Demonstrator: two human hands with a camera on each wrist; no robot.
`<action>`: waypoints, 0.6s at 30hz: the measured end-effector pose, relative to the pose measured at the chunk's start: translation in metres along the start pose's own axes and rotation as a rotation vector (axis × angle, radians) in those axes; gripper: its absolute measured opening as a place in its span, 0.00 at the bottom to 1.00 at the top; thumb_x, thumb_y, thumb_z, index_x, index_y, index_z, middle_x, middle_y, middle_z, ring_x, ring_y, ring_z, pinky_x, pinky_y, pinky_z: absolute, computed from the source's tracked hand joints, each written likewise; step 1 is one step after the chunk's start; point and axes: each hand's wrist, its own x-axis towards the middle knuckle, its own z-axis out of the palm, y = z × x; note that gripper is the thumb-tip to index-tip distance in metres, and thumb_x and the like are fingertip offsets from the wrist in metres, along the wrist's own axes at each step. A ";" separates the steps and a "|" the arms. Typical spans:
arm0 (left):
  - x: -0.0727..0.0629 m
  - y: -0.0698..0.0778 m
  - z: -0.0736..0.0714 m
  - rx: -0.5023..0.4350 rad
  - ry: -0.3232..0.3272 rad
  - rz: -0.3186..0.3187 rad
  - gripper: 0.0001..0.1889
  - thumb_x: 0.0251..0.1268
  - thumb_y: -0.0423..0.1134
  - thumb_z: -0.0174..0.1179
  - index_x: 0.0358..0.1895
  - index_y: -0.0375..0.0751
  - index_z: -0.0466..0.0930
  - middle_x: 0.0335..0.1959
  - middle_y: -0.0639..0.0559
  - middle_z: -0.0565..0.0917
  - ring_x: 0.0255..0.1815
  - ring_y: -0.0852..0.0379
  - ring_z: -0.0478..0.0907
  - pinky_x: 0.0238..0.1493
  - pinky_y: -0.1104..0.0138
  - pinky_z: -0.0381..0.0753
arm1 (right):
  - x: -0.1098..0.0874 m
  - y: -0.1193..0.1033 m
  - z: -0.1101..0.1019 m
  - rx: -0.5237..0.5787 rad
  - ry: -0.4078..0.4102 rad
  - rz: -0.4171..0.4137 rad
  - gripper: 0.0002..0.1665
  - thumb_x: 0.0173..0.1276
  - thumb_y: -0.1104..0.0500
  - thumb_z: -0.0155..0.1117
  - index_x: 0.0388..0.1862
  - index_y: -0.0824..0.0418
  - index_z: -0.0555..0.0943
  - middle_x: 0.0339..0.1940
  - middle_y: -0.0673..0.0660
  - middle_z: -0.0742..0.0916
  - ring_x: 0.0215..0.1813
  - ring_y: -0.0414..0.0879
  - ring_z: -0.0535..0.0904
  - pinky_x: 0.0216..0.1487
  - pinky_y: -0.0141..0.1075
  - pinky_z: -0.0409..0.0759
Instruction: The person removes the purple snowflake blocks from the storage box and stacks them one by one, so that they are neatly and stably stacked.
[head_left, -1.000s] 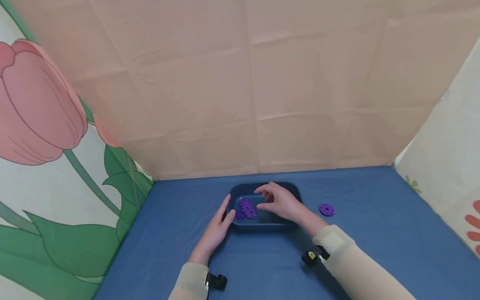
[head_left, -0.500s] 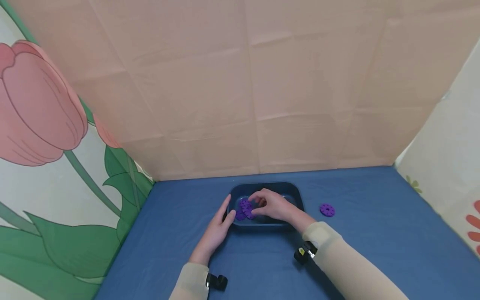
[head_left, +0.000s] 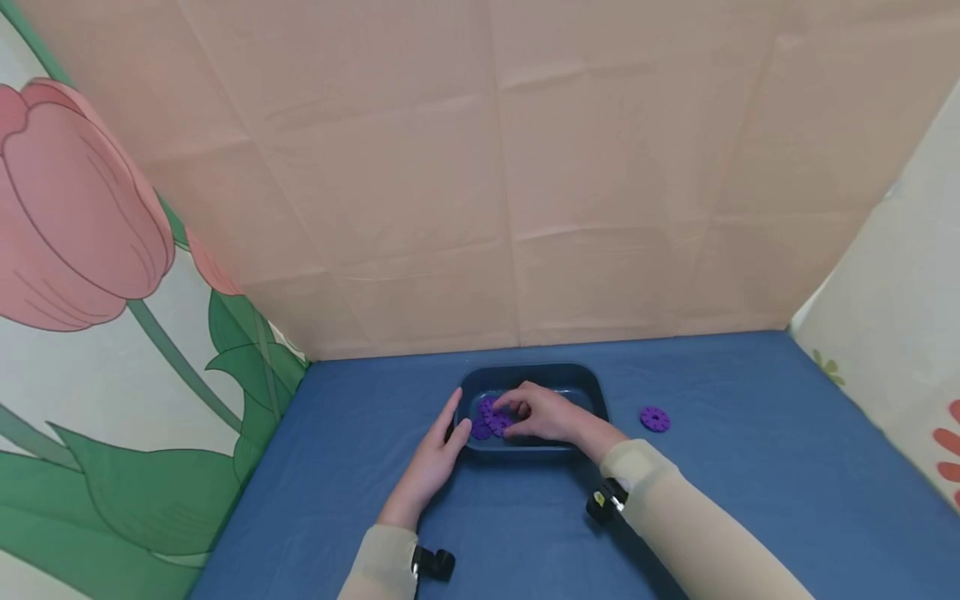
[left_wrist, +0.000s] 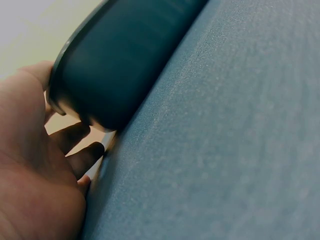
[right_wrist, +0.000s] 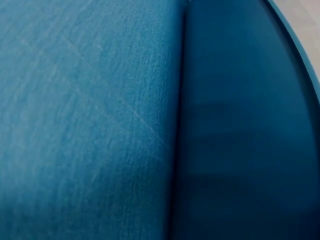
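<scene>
A dark blue tray [head_left: 525, 447] stands on the blue cloth, with several purple notched discs [head_left: 482, 430] overlapping at its left end. My left hand [head_left: 432, 458] holds that end, thumb at the rim and the other fingers along the outer wall. In the left wrist view the left hand [left_wrist: 40, 155] curves about the tray's end wall [left_wrist: 110, 65]. My right hand [head_left: 547, 414] reaches down into the tray, its thumb and index finger at opposite edges of one purple disc [head_left: 500, 425]. The right wrist view has only the tray's outer wall [right_wrist: 240, 125], no hand.
Another purple disc [head_left: 655, 419] lies on the blue cloth [head_left: 750, 467] to the right of the tray. A tan sheet [head_left: 525, 208] rises behind the table's back edge. Wrist cameras [head_left: 433, 565] are strapped at both sleeves.
My right hand has moved left and down inside the tray, from beside the discs to one of them. The left hand and the tray have stayed in place.
</scene>
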 end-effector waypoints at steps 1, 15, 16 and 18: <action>0.000 0.000 0.000 0.002 0.001 0.002 0.32 0.65 0.72 0.45 0.72 0.86 0.48 0.75 0.71 0.51 0.77 0.55 0.46 0.71 0.41 0.47 | 0.000 -0.001 0.000 -0.005 -0.007 -0.002 0.24 0.60 0.55 0.74 0.57 0.52 0.83 0.47 0.58 0.80 0.47 0.53 0.78 0.48 0.46 0.79; 0.000 0.001 0.000 -0.012 0.000 -0.008 0.33 0.65 0.71 0.45 0.73 0.83 0.47 0.75 0.69 0.51 0.77 0.55 0.46 0.71 0.42 0.48 | 0.000 0.000 0.003 -0.083 -0.047 -0.032 0.24 0.60 0.55 0.75 0.56 0.51 0.83 0.46 0.58 0.79 0.44 0.53 0.77 0.45 0.46 0.77; 0.000 0.001 0.000 -0.014 -0.003 -0.010 0.33 0.66 0.71 0.45 0.73 0.82 0.47 0.76 0.69 0.50 0.77 0.55 0.46 0.72 0.43 0.48 | 0.000 0.000 0.003 -0.083 -0.046 -0.028 0.23 0.60 0.55 0.75 0.56 0.51 0.83 0.46 0.58 0.79 0.45 0.53 0.77 0.45 0.47 0.77; 0.001 0.001 0.000 -0.016 -0.007 -0.010 0.33 0.67 0.70 0.45 0.74 0.82 0.47 0.76 0.69 0.50 0.77 0.55 0.45 0.72 0.43 0.47 | 0.000 -0.001 0.003 -0.084 -0.043 -0.015 0.23 0.60 0.56 0.75 0.55 0.50 0.84 0.46 0.57 0.79 0.46 0.53 0.77 0.46 0.47 0.77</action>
